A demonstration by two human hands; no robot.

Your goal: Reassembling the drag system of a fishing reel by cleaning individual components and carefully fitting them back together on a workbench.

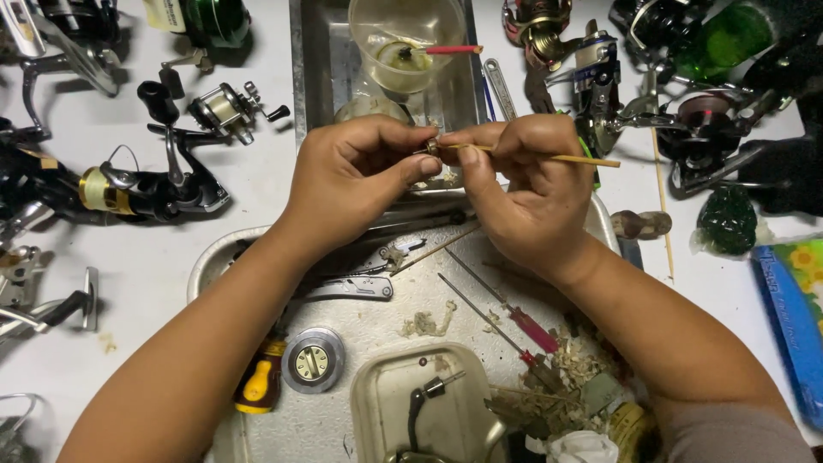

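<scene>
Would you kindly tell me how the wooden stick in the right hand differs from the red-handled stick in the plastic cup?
The wooden stick is plain pale wood; the red-handled stick has a red end. The wooden stick is gripped by the right hand, its tip at a small part pinched by the left hand; the red-handled one rests unheld across the clear plastic cup. Both are thin and lie nearly level.

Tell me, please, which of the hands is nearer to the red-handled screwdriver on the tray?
Right. The right hand is just above the red-handled screwdriver; the left hand is farther off, up-left.
</scene>
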